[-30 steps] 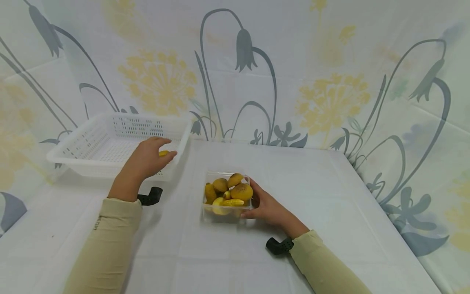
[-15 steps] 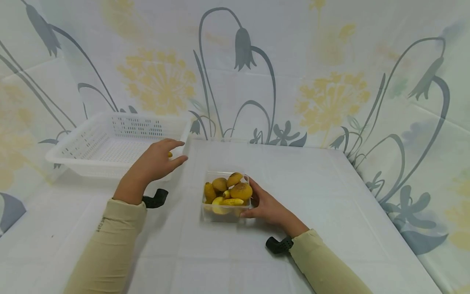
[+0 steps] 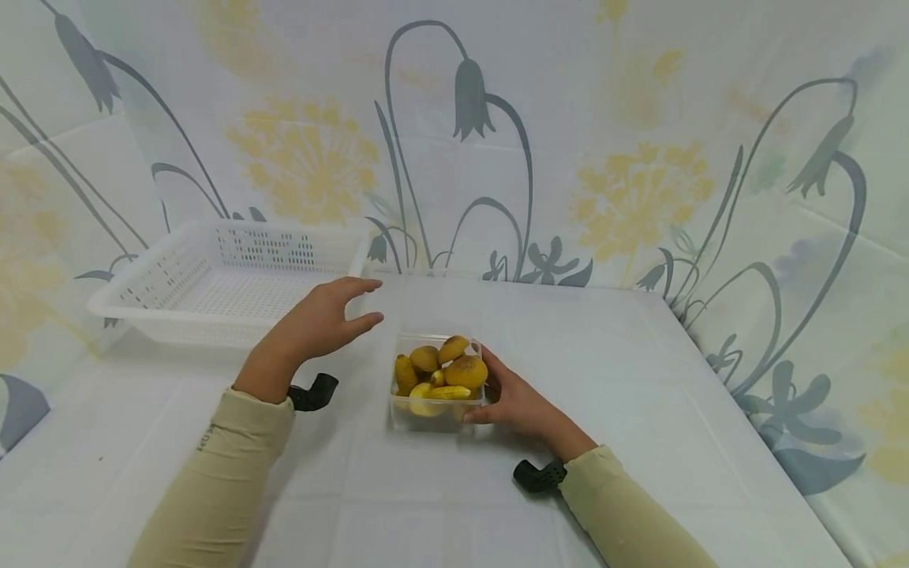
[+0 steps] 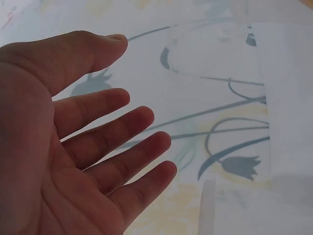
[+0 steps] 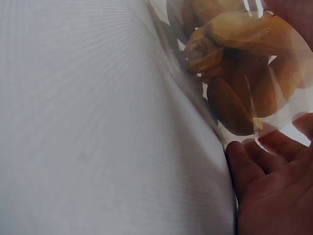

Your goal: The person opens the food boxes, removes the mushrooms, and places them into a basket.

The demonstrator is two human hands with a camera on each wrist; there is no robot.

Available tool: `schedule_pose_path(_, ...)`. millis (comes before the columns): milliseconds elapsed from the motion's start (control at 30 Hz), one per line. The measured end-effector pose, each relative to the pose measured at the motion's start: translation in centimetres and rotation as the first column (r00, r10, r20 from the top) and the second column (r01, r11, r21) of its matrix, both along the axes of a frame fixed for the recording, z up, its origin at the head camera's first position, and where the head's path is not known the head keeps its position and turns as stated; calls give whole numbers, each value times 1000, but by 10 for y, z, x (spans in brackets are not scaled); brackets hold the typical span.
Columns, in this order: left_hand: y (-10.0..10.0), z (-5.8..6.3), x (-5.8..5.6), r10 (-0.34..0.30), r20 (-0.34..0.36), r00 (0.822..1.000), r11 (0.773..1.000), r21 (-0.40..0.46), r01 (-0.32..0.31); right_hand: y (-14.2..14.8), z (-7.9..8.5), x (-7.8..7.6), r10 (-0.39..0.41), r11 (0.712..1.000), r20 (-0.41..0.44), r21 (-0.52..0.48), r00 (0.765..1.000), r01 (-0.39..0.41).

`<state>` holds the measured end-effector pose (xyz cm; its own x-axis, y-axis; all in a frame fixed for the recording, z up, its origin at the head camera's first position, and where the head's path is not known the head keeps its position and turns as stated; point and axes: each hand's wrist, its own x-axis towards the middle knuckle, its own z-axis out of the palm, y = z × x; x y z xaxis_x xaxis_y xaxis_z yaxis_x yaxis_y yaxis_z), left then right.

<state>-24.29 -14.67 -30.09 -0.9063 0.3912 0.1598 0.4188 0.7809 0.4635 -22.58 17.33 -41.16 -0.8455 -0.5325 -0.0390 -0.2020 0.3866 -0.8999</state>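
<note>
Key relation: clear box (image 3: pixel 419 420) sits on the white table (image 3: pixel 625 379), to the right of the left fingertips and closer to the person. Right hand (image 3: pixel 521 404) is the nearer one, already on the box; left hand (image 3: pixel 316 322) is off it, small gap. Box looks roughly square from above, so no clear long axis; inside, yellow pieces (image 3: pixel 466 371) are piled to about rim level, with one slim yellow piece (image 3: pixel 450 392) lying crosswise along the front wall. Left fingers: loosely extended, slightly spread, thumb well clear, nothing in the palm per the left wrist view. Hand overlaps the right end of the white basket (image 3: pixel 192 317) in the head view; can't tell contact. Right fingers: bent around the box's right side, thumb at the near corner, others farther back. Grip force: can't tell.
</note>
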Motion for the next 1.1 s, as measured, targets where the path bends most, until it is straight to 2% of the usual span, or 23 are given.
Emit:
schedule_pose_path(600,23,-6,6,-117,-45,992,992,48,120,0,0,0,4,1000,-24,6,1000,-4)
schedule_pose_path(833,37,-10,10,-193,-56,980,978,68,197,0,-1,1,6,1000,-23,13,1000,-6)
schedule_pose_path(1100,51,-17,10,-245,-64,967,965,75,250,2,1,1,14,1000,-35,27,999,-13)
